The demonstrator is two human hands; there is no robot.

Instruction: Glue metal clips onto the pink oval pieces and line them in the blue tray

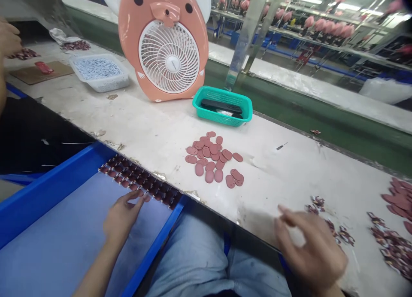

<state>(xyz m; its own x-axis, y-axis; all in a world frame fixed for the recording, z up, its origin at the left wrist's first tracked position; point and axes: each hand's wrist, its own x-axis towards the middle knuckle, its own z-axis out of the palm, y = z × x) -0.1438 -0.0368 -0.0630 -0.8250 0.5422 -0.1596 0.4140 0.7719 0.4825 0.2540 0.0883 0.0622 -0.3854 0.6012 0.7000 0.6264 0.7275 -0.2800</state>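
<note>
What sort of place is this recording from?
Probably a factory assembly line: a long workbench strewn with identical pink oval parts, a blue tray of small pieces at the left hand, and racks of pink products behind.

Smooth blue plastic tray [51, 185], scuffed matt white bench [144, 129], matt pink ovals [214, 159], teal plastic basket [222, 116].

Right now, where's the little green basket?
In the head view, the green basket sits mid-table, just right of the pink fan and behind the pile of pink ovals.
</note>
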